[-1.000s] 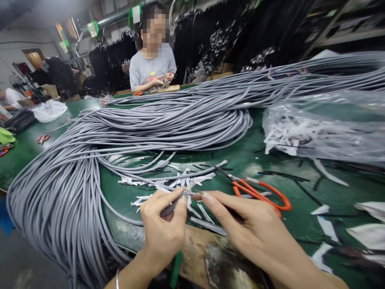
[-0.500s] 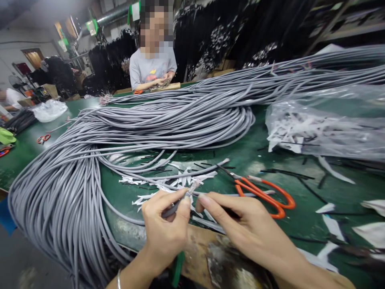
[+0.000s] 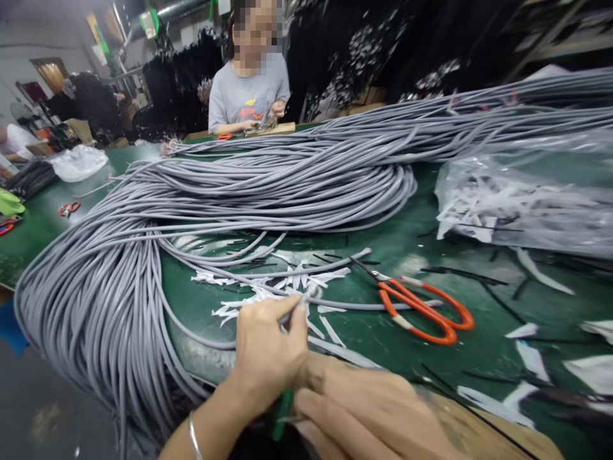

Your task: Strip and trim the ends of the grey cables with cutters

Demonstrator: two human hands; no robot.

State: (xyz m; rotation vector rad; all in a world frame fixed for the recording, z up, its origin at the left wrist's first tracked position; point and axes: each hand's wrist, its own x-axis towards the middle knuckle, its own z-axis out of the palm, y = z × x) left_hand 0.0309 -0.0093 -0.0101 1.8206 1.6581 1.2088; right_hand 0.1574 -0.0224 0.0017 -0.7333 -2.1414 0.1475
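My left hand (image 3: 271, 345) pinches a grey cable close to its stripped end (image 3: 312, 292), which points up and away past the thumb. Just below and right of it is my right hand (image 3: 368, 409), blurred, its fingers pointing left near the left wrist; whether it holds anything is hidden. Orange-handled scissors (image 3: 424, 311) lie on the green table (image 3: 397, 358), right of my hands. Behind my hands spreads a large bundle of grey cables (image 3: 249, 185). White scraps (image 3: 253, 297) and short black pieces lie around the held cable end.
A clear plastic bag (image 3: 527, 204) of white scraps lies at the right. Across the table sits a person in a grey shirt (image 3: 246, 96), hands over a wooden piece. Small red-handled scissors (image 3: 69, 208) and another plastic bag (image 3: 80, 162) are at the left.
My right hand has left the cable end and moved down toward the table's near edge. The left hand keeps its pinch. Across the table, the person's hands have moved apart.
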